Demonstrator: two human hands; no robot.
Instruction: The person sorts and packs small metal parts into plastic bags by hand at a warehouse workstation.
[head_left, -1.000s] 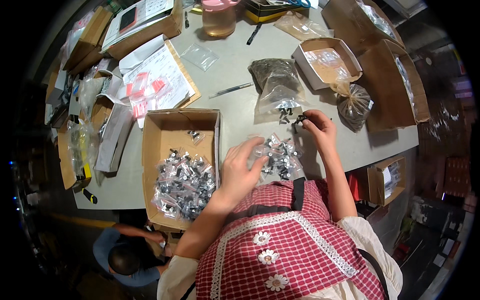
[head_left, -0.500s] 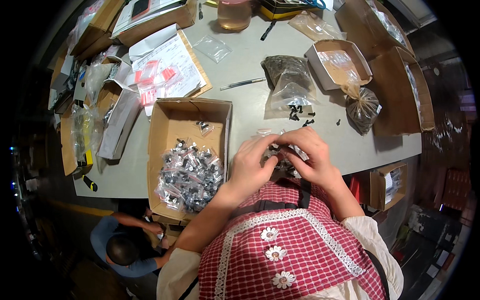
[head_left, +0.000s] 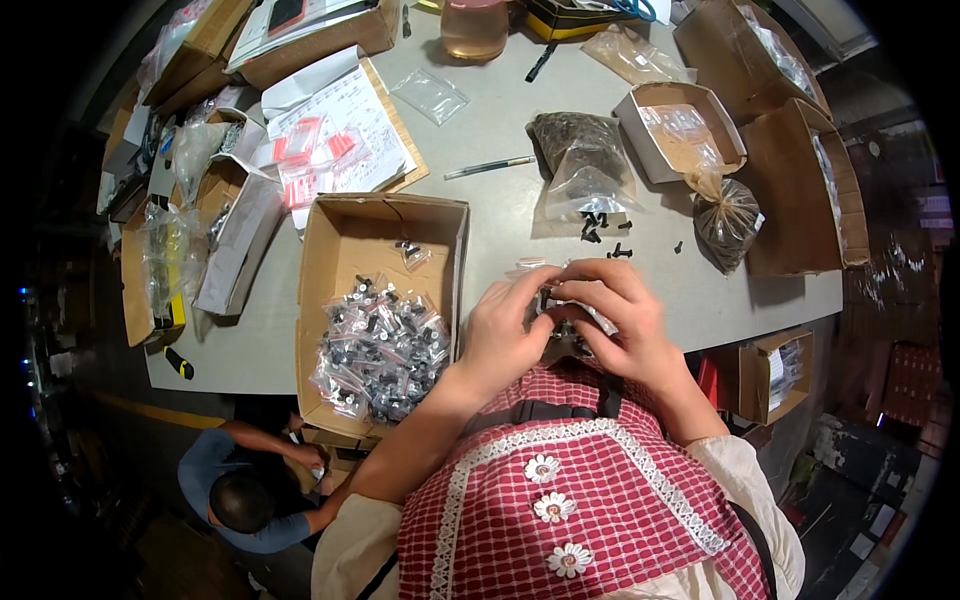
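Observation:
My left hand [head_left: 508,328] and my right hand [head_left: 628,315] come together at the table's near edge, fingers curled and thumbs nearly meeting. Between them is a small clear plastic bag [head_left: 602,318], partly covered by my fingers. A dark small part [head_left: 545,297] shows by my left fingertips. More small parts lie under the hands, mostly hidden. Just beyond, several black screws [head_left: 592,226] lie loose at the mouth of a large clear bag [head_left: 585,150] of dark parts. To the left of my hands stands a cardboard box [head_left: 383,210] holding many small filled bags [head_left: 385,350].
A pen [head_left: 490,167] lies behind the box. Papers on a clipboard [head_left: 395,130] carry red-striped bags [head_left: 318,150]. Cardboard boxes [head_left: 790,190] and a tied bag [head_left: 728,225] stand at right. A jar of liquid [head_left: 474,28] is at the back. Another person [head_left: 245,500] sits low at left.
Both hands stay in place while the fingers shift slightly around the small bag. The whole view has moved a little; the boxes and bags lie as before.

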